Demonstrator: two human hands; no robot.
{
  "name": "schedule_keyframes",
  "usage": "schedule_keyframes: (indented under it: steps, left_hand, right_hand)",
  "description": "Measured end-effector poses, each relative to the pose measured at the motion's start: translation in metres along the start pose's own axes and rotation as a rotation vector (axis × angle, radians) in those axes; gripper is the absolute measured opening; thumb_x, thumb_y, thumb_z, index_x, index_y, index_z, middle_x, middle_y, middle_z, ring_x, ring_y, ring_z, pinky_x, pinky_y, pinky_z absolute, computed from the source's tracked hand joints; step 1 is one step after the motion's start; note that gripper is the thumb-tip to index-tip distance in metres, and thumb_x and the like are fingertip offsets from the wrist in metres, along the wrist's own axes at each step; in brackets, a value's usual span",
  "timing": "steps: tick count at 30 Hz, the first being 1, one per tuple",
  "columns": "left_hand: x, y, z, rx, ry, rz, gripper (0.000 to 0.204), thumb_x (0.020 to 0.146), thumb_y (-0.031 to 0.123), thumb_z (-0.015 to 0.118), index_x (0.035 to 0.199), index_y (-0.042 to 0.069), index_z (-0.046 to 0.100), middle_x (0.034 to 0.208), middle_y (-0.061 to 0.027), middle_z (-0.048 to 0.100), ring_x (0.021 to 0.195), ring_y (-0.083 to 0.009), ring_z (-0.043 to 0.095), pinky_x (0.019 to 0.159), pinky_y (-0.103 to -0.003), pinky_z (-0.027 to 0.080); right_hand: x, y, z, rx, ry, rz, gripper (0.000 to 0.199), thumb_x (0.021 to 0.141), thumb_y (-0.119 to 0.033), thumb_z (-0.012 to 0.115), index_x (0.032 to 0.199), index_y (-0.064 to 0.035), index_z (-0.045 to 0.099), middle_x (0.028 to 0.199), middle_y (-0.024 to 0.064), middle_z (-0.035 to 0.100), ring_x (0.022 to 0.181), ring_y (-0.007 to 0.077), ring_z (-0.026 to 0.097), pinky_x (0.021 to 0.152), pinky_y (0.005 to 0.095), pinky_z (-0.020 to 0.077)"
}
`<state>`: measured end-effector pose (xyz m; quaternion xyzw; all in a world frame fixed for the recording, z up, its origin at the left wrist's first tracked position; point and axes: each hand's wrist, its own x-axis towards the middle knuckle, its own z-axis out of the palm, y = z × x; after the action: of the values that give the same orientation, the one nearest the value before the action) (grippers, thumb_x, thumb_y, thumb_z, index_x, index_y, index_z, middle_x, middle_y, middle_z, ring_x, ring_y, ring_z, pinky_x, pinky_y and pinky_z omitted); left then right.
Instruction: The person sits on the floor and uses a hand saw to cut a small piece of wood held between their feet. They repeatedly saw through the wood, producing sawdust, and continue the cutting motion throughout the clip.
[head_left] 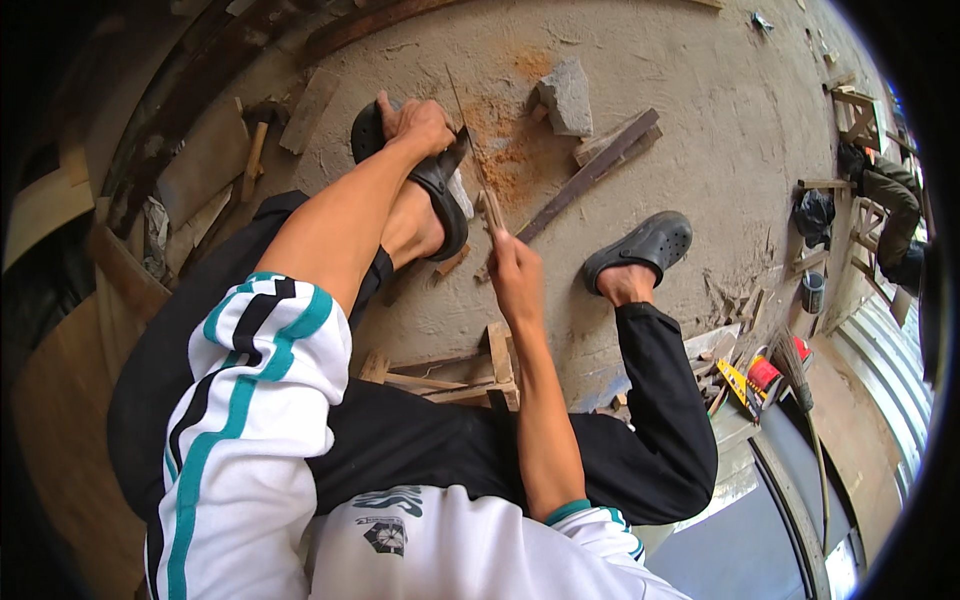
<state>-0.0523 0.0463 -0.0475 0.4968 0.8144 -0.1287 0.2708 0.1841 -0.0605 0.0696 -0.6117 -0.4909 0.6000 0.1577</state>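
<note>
Partly legible teal lettering (388, 499) is printed on the shirt (470, 545) at six o'clock, beside a dark emblem (385, 537).

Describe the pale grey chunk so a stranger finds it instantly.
On the floor, find the orange dust right of the left hand. Just right of it sits the pale grey chunk, rough and blocky, unlike the long, dark strip nearby.

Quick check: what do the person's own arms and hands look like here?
The left hand and right hand wear no gloves. The left sleeve is short and white, with teal and black stripes; the right sleeve shows white with a teal hem.
</note>
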Motion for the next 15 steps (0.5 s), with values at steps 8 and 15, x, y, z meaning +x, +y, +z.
schedule_keyframes:
  steps: [8, 15]
  left_hand:
    - [-0.010, -0.002, -0.016, -0.104, -0.045, 0.084, 0.017, 0.075, 0.043, 0.078, 0.088, 0.033, 0.079, 0.090, 0.0032, 0.074, 0.110, -0.0238, 0.062, 0.115, -0.063, 0.000]
    - [-0.028, -0.014, -0.032, -0.098, -0.081, 0.055, 0.025, 0.078, 0.039, 0.075, 0.102, 0.032, 0.078, 0.108, -0.0009, 0.073, 0.121, -0.0244, 0.057, 0.112, -0.067, 0.003]
  right_hand:
    - [-0.005, 0.020, 0.004, -0.021, 0.004, -0.033, 0.049, 0.103, -0.036, 0.046, 0.069, -0.0003, 0.050, 0.059, 0.0022, 0.045, 0.056, 0.0115, 0.040, 0.053, 0.0320, 0.0330]
    - [-0.081, 0.007, -0.032, -0.086, -0.014, -0.011, 0.051, 0.104, -0.037, 0.046, 0.066, -0.0035, 0.045, 0.058, -0.0017, 0.041, 0.055, 0.0088, 0.036, 0.051, 0.0296, 0.0291]
